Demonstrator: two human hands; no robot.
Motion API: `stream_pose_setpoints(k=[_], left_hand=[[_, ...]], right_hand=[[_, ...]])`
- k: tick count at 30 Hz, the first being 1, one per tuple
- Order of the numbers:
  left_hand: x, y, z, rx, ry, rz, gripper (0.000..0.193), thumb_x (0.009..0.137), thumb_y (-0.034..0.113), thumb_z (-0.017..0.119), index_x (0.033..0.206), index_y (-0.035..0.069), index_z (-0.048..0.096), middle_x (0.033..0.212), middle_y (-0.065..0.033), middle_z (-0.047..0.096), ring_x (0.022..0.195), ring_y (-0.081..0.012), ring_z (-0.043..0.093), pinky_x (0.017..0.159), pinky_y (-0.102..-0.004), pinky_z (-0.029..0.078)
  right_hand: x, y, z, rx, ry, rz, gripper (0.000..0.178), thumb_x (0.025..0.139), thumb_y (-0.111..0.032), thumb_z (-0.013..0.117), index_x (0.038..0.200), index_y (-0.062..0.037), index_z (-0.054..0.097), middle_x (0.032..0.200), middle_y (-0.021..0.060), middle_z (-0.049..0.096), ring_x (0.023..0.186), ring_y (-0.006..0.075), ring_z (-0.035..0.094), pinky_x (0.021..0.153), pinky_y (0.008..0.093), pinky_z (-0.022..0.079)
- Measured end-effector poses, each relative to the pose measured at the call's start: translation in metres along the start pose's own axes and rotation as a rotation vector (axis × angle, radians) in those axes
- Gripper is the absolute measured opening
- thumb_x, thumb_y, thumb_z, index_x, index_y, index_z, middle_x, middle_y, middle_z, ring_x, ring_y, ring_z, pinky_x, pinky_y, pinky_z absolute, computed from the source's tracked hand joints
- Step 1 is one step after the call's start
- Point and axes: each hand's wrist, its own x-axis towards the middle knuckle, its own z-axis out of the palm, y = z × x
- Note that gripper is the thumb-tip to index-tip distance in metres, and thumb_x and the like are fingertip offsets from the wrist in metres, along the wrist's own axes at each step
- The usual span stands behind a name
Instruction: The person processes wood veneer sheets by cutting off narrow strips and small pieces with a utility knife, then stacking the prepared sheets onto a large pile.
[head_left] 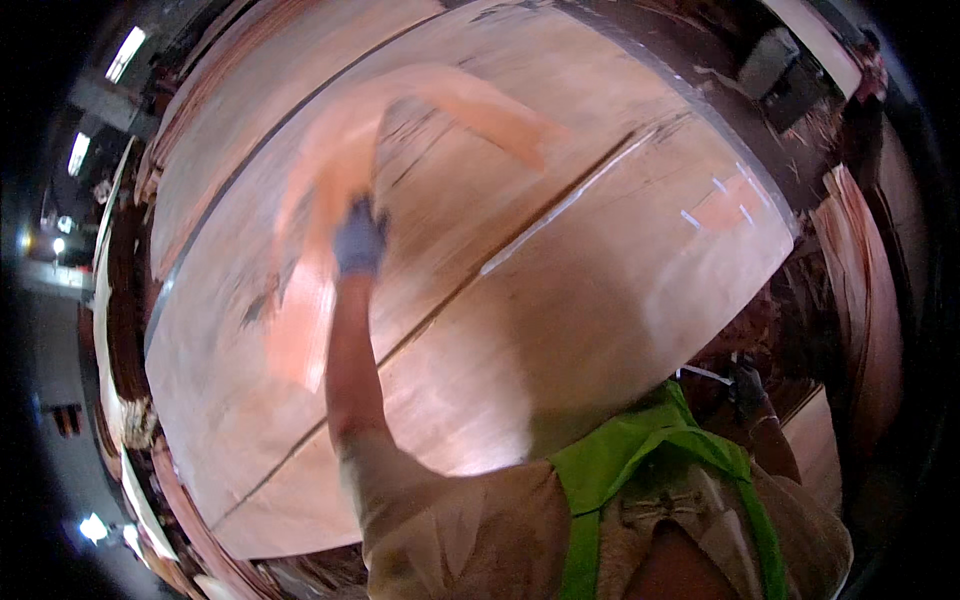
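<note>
Gloved left hand (360, 240) holds thin, curling orange veneer (340, 155).

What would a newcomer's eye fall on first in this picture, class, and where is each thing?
First, probably the bright orange strip, bent and partly blurred, at the grey-gloved left hand, left of centre. Next, the vivid green apron on the person's body, lower right of centre. Then the broad pale sheet filling the middle, crossed by a dark slanting line.
</note>
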Motion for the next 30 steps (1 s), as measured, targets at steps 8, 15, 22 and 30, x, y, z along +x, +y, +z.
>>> stream_pose_setpoints(k=[8, 15, 22, 30], left_hand=[[-0.232, 0.007, 0.052, 0.103, -0.181, 0.031, 0.027, 0.083, 0.017, 0.049, 0.107, 0.008, 0.06, 0.103, -0.0135, 0.059, 0.093, -0.0322, 0.055, 0.095, -0.0478, 0.036], [-0.12, -0.019, 0.042, 0.483, 0.021, 0.103, 0.02, 0.085, 0.014, 0.043, 0.097, 0.011, 0.06, 0.09, -0.0117, 0.058, 0.089, -0.0282, 0.054, 0.093, -0.0446, 0.038], [-0.066, 0.131, 0.022, -0.551, -0.332, -0.199, 0.039, 0.092, 0.017, 0.044, 0.128, 0.002, 0.043, 0.126, -0.0218, 0.047, 0.11, -0.0321, 0.05, 0.092, -0.0392, 0.041], [-0.469, 0.125, 0.11, -1.1, -1.025, -0.801, 0.028, 0.09, 0.021, 0.048, 0.109, 0.002, 0.058, 0.106, -0.0126, 0.06, 0.095, -0.0243, 0.057, 0.082, -0.0354, 0.046]], right_hand=[[0.005, 0.008, 0.02, -0.104, 0.168, 0.383, 0.031, 0.087, -0.039, 0.056, 0.072, -0.0121, 0.06, 0.055, 0.0, 0.047, 0.042, 0.0134, 0.04, 0.038, 0.0305, 0.032], [0.041, 0.022, 0.056, 0.204, 0.158, 0.072, 0.034, 0.084, -0.044, 0.059, 0.075, -0.0112, 0.06, 0.059, 0.0013, 0.051, 0.044, 0.0145, 0.044, 0.039, 0.0305, 0.035], [0.065, 0.048, 0.05, 0.298, 0.279, 0.115, 0.033, 0.081, -0.036, 0.066, 0.095, -0.0058, 0.063, 0.081, 0.0019, 0.062, 0.063, 0.0148, 0.055, 0.057, 0.0297, 0.046], [0.088, 0.045, 0.049, 0.217, 0.169, -0.16, 0.029, 0.081, -0.031, 0.068, 0.089, -0.0041, 0.062, 0.074, 0.0006, 0.059, 0.058, 0.0132, 0.052, 0.049, 0.0306, 0.042]])
